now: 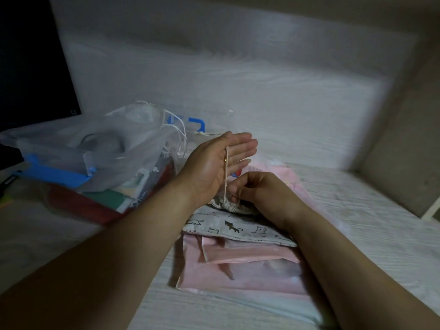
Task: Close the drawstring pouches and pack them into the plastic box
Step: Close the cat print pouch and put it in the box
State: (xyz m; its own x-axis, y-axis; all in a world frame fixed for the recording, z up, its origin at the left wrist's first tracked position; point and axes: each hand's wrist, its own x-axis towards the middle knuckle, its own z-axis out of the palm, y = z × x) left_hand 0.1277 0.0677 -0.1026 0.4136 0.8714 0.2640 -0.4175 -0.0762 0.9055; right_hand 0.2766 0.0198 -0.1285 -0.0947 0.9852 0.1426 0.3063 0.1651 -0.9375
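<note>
Pouch (238, 226) right of plastic box (57, 173) looks soft & light: your right hand (257, 189) pinches its neck, left hand (214, 163), fingers straight, tensions the cord (226, 172).

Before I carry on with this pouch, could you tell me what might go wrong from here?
The cord runs taut over the left hand, whose fingers are straight, so it may slip off. The right hand only pinches the cat-print pouch at its gathered mouth, which could reopen. The plastic box already looks heaped, so packing may be tight.
</note>
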